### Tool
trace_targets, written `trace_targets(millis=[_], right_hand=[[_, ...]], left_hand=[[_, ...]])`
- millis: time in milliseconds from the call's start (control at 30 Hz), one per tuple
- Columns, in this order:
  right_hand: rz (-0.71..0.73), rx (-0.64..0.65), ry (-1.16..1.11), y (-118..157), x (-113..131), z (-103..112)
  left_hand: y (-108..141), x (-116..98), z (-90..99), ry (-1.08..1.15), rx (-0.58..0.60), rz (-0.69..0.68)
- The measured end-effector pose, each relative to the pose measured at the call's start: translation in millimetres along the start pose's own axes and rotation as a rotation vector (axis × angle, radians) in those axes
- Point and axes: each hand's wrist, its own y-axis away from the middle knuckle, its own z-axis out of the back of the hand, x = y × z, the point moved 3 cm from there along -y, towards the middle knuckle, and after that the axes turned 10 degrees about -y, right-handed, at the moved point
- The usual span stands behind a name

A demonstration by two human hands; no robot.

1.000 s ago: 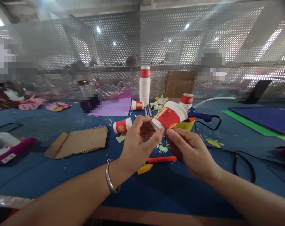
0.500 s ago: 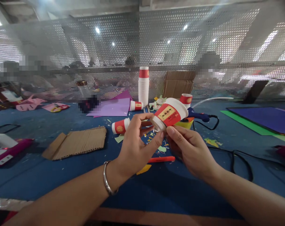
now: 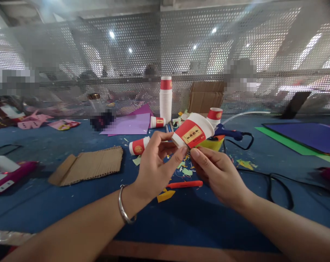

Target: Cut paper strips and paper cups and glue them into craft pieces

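A red and white paper cup (image 3: 193, 133) with a beige label is held tilted above the table, its wide rim up and to the right. My left hand (image 3: 156, 163) grips it near the base, thumb in front and fingers at its left side. My right hand (image 3: 218, 169) is closed in a pinch against the cup's lower side. A small dark edge shows at the right thumb tip, but what it belongs to is unclear. Below lies an orange-red pen-like stick (image 3: 188, 184), with a yellow paper scrap (image 3: 165, 196) beside it.
Behind stand a tall cup stack (image 3: 165, 103) and an upright cup (image 3: 215, 114). Other cups (image 3: 138, 146) lie on their sides. A blue glue gun (image 3: 227, 133) trails a black cord. Cardboard (image 3: 95, 165) and purple paper (image 3: 133, 124) lie left, coloured sheets (image 3: 304, 136) right.
The cup has turned slightly in my hands and shifted a little left, so its label faces me lower down. Both hands have moved slightly left with it.
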Motion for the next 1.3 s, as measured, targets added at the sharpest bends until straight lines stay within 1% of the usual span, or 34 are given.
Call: trace_targets(millis=[133, 267, 333, 367, 433, 600, 667, 700, 967, 1133, 1300], right_hand=[[0.014, -0.003, -0.011, 0, 1, -1], [0.016, -0.003, -0.001, 0, 1, -1], [0.016, 0.0, -0.005, 0, 2, -1], [0.016, 0.001, -0.007, 0, 2, -1], [0.018, 0.0, -0.011, -1, 3, 0], [0.028, 0.002, -0.007, -2, 5, 0], [0.026, 0.004, 0.012, -2, 4, 1], [0.026, 0.006, 0.02, -2, 3, 1], [0.048, 0.03, 0.048, -1, 1, 1], [0.064, 0.036, 0.047, -1, -1, 1], [0.064, 0.04, 0.036, -1, -1, 1]], left_hand=[[5, 2, 0.4, -0.183, 0.006, -0.124], [8, -2, 2.6, -0.392, -0.032, -0.281], [8, -4, 2.6, -0.446, -0.035, -0.327], [8, -4, 2.4, -0.439, -0.034, -0.324], [7, -4, 1.5, -0.35, -0.035, -0.263], [2, 2, -3.2, 0.022, -0.033, 0.072], [0, 4, -4.8, 0.08, -0.022, 0.161], [-1, 4, -5.1, 0.089, -0.02, 0.181], [-1, 2, -3.0, 0.086, -0.017, 0.117], [3, 2, -3.3, 0.033, 0.002, 0.027], [4, 2, -3.2, -0.024, 0.005, -0.034]])
